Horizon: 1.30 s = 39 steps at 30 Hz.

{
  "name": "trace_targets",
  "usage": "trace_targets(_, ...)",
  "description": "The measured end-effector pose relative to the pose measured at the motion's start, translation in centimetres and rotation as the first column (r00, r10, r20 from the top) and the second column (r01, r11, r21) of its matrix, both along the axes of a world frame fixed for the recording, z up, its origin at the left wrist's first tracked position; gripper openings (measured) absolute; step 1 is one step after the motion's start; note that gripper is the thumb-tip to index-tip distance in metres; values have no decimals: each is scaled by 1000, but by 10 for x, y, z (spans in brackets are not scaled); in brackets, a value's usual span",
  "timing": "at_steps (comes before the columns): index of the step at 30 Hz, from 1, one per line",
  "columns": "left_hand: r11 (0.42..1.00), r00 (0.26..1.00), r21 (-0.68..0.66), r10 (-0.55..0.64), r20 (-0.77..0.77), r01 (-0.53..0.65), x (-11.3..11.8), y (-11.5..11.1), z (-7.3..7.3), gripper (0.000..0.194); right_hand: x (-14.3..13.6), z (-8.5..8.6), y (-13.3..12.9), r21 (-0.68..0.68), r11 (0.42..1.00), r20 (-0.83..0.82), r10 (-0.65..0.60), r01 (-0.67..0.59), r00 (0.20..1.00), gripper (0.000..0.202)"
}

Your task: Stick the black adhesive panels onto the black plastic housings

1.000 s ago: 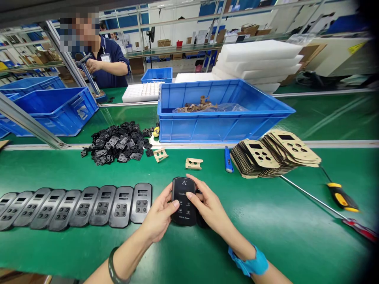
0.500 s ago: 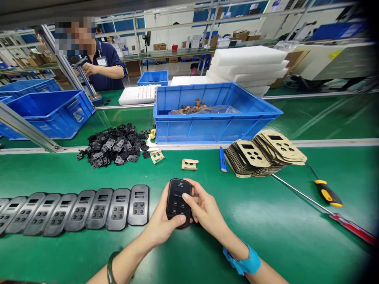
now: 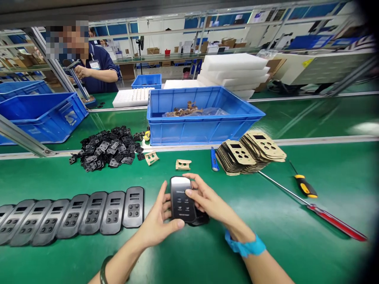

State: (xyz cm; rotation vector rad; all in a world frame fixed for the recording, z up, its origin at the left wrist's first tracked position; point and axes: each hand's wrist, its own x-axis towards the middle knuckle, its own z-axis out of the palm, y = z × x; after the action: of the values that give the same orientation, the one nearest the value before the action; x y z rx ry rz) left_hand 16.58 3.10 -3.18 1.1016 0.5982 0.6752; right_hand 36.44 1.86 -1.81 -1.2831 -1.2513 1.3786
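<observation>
My right hand (image 3: pixel 204 199) pinches a glossy black control panel (image 3: pixel 182 207) by its right edge, thumb on the front face. The panel shows small button marks and a bright reflection near its top. Beside its left edge, my left hand (image 3: pixel 156 221) is open, thumb and fingers apart; whether its fingertips touch the panel I cannot tell. Partly hidden under the panel and my right hand lies another dark piece (image 3: pixel 202 218). To the left, a row of black housings (image 3: pixel 134 207) with raised buttons overlaps on the green table (image 3: pixel 231 252).
Small black button pads (image 3: pixel 109 148) lie heaped behind the row. Beyond stands a blue bin (image 3: pixel 201 130). Stacked backing sheets (image 3: pixel 242 156), a blue cutter (image 3: pixel 214 159), a yellow-black screwdriver (image 3: pixel 306 186) and a red-handled screwdriver (image 3: pixel 337 223) are on the right. A co-worker (image 3: pixel 99 73) is at back left.
My left hand has come off the panel and its fingers have spread. My right hand keeps hold, and the dark piece now shows beneath. The whole view has shifted slightly.
</observation>
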Motion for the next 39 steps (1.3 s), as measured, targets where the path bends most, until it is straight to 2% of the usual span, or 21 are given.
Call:
trace_targets(3,998,996,24,60,-62,-59,-5,5,-3,94,25,2,1,-63,997,68,55,-51,996,41)
trace_targets(6,992,989,32,123,-83,-121,-7,8,-6,79,37,-3,2,13,1000,277,18,-22,961,36)
trace_targets(8,990,987,42,140,-80,-137,-8,8,-8,74,40,-7,5,121,992,388,-82,37,918,35)
trace_targets(10,988,986,50,147,-84,-143,-8,8,-10,70,47,-8,9,234,960,449,-249,156,858,32)
trace_targets(11,988,985,54,149,-87,-145,-8,8,-11,68,53,-8,11,301,924,475,-360,237,803,31)
trace_targets(13,987,983,56,156,-95,-152,-8,8,-11,65,67,-6,13,437,804,496,-589,402,638,34)
trace_targets(15,988,982,49,151,-113,-146,-8,8,-10,63,84,-6,14,565,657,523,-753,499,400,39)
trace_targets(16,989,982,45,142,-124,-138,-8,8,-9,63,92,-7,13,619,599,539,-794,508,280,40)
trace_targets(18,992,982,43,126,-142,-122,-7,8,-7,64,106,-11,12,699,533,561,-822,477,98,36)
trace_targets(20,993,981,44,116,-154,-110,-8,9,-5,63,113,-15,12,741,508,554,-832,439,28,26)
trace_targets(23,994,981,39,103,-165,-98,-9,10,-3,59,114,-15,11,788,459,487,-873,411,43,28)
trace_targets(26,992,981,39,127,-149,-122,-9,12,-1,55,100,-6,10,847,360,363,-929,391,71,37)
trace_targets(27,989,980,36,147,-138,-143,-9,13,0,54,92,-2,9,855,322,304,-946,406,111,38)
trace_targets(28,985,977,32,171,-126,-168,-8,13,1,52,82,1,9,843,310,254,-950,439,182,37)
trace_targets(29,980,974,28,198,-112,-196,-7,14,2,51,72,4,7,807,340,225,-933,482,281,35)
trace_targets(30,975,970,23,223,-95,-222,-6,15,2,50,61,6,6,748,416,215,-889,518,404,33)
trace_targets(32,966,964,5,260,-53,-260,-5,17,4,49,41,7,4,588,632,217,-725,505,654,32)
trace_targets(33,963,962,-8,270,-34,-270,-5,18,5,46,32,7,4,513,726,222,-627,457,747,33)
trace_targets(34,960,960,-23,278,-21,-278,-5,18,6,43,24,6,3,457,791,215,-542,407,812,33)
trace_targets(36,953,954,-52,298,-20,-299,-7,20,8,37,14,3,3,399,855,190,-431,332,882,33)
trace_targets(39,945,946,-60,320,-49,-323,-11,21,11,37,8,1,2,438,864,253,-384,249,888,29)
